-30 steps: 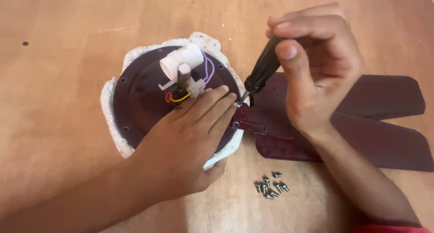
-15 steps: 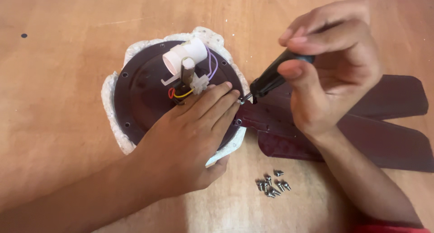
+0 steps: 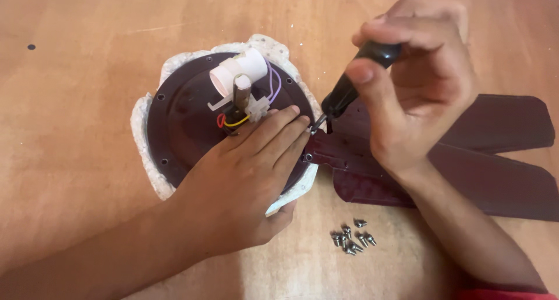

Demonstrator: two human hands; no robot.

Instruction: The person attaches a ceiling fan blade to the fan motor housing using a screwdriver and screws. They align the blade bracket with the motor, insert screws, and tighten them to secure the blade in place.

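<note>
Screwdriver [image 3: 349,87], black handle, tilted, tip at fan motor [image 3: 186,125]

Head view, close, looking down

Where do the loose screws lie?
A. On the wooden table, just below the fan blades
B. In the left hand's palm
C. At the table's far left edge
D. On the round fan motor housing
A: the loose screws sit in a small cluster on the bare wooden table, just below the dark fan blades.
</note>
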